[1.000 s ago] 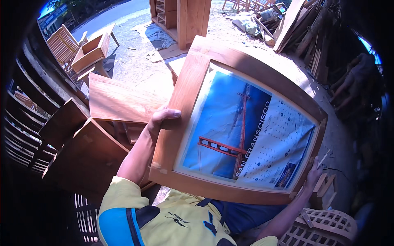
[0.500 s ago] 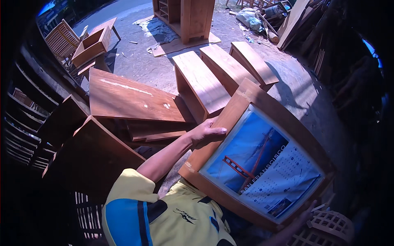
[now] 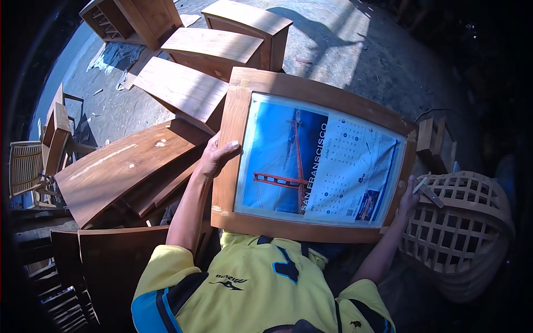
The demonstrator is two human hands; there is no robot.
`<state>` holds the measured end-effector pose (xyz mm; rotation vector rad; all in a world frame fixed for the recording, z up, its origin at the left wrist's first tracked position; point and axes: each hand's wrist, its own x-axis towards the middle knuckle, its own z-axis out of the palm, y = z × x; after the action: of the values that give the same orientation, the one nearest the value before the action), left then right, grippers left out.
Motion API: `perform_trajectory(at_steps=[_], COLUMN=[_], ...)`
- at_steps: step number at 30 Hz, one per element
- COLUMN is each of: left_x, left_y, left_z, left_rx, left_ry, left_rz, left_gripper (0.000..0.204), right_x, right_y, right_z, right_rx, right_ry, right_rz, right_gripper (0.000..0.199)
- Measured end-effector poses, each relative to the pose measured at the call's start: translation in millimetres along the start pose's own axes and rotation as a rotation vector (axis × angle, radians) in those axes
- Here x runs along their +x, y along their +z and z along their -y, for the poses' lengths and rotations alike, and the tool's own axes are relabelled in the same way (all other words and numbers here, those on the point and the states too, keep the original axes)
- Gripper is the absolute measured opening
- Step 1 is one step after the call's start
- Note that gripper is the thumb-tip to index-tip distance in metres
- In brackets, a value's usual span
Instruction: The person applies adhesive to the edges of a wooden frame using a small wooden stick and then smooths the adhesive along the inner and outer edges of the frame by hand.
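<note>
Wooden panels lie stacked at your left, just beside your left hand. That hand's grip is closed over the left rail of the wooden frame, thumb on the front face, fingers behind. You hold the frame in front of your chest, a blue calendar sheet showing in its opening. Your right hand clasps the frame's right edge, just beside a lattice basket at far right.
</note>
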<state>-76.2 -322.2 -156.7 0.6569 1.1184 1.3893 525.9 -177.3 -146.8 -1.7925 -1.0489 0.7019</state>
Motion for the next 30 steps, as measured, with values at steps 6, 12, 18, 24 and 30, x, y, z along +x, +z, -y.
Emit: perform_trajectory(at_steps=[6, 12, 18, 24, 30], left_x=[-5.7, -4.8, -7.2, -15.3, -8.7], left_y=[3.6, 7.3, -1.1, 18.8, 17.0], left_z=[3.4, -3.5, 0.4, -5.6, -0.6], left_rx=[0.022, 0.032, 0.015, 0.052, 0.059], left_ry=[0.010, 0.016, 0.007, 0.022, 0.003], left_rz=[-0.025, -0.030, 0.029, -0.016, 0.000], left_gripper=[0.064, 0.062, 0.063, 0.073, 0.071], right_x=[-0.9, -60.3, -184.5, -212.0, -208.7], right_y=[8.1, 51.6, 172.2, 256.5, 261.7], right_z=[11.8, 112.7, 210.0, 240.5, 238.9], right_rx=[-0.153, -0.640, -0.104, -0.472, -0.691], right_ry=[-0.125, -0.601, -0.894, -1.069, -1.113], right_rz=[-0.075, -0.144, 0.687, 0.680, 0.629], right_gripper=[0.051, 0.036, 0.044, 0.032, 0.030])
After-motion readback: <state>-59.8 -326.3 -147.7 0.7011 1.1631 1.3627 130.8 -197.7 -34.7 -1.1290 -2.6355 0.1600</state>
